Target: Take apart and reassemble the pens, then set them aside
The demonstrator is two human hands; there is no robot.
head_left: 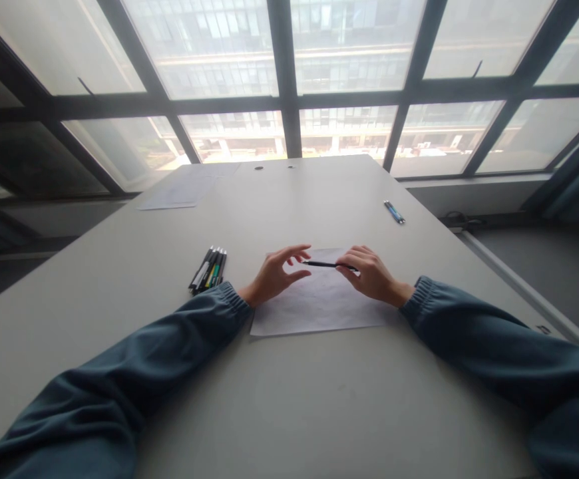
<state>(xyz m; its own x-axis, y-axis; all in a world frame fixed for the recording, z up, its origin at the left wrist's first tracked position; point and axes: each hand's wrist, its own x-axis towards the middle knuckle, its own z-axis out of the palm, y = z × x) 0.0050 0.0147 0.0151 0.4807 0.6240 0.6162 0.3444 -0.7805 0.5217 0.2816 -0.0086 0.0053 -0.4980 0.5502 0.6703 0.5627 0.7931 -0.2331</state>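
A slim black pen (321,264) lies level above a sheet of white paper (314,309), its right end pinched by my right hand (367,269). My left hand (275,273) is around the pen's other tip, thumb and fingers apart, with a gap between them; it does not grip the pen. The paper rests flat on the table under both hands, and they hide part of its far edge. Just left of my left wrist lies a bunch of pens (208,269), mostly black, with green and yellow on some.
The long white table (279,406) reaches to the windows (344,126). Near its right edge lie blue pens (394,211). More paper sheets (177,189) are at the far left. Two small round spots show near the far edge.
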